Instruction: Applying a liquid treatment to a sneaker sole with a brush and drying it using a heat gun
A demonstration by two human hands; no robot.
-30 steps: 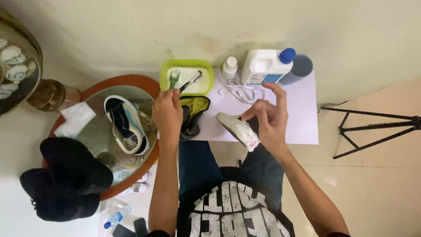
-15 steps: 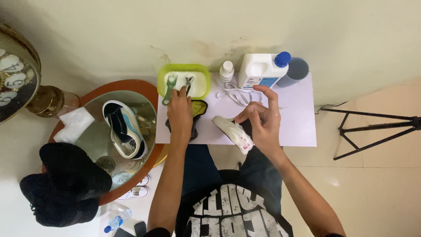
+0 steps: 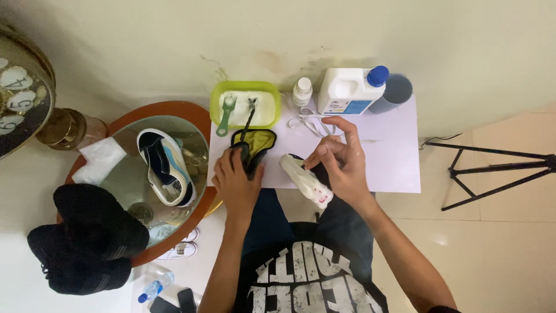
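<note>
My left hand (image 3: 236,181) rests on and grips the near end of a black and yellow cloth (image 3: 259,142) lying on a white sheet (image 3: 376,162). My right hand (image 3: 341,165) holds a white shoe (image 3: 306,181) with small red marks, tilted above the sheet's front edge, fingers partly spread over it. Just beyond the cloth stands a green tub (image 3: 215,99) of white foam, with a green brush (image 3: 225,113) and a dark brush (image 3: 250,112) resting in it.
White laces (image 3: 310,123), a small white bottle (image 3: 302,91), a white jug with a blue cap (image 3: 350,90) and a grey cup (image 3: 395,93) stand at the sheet's far side. Left is a round orange-rimmed tray (image 3: 191,113) holding a sneaker (image 3: 165,168). A tripod (image 3: 492,168) stands right.
My left hand has drawn back from the green tub toward me and now sits on the black and yellow cloth. My right hand still holds the white shoe, barely moved.
</note>
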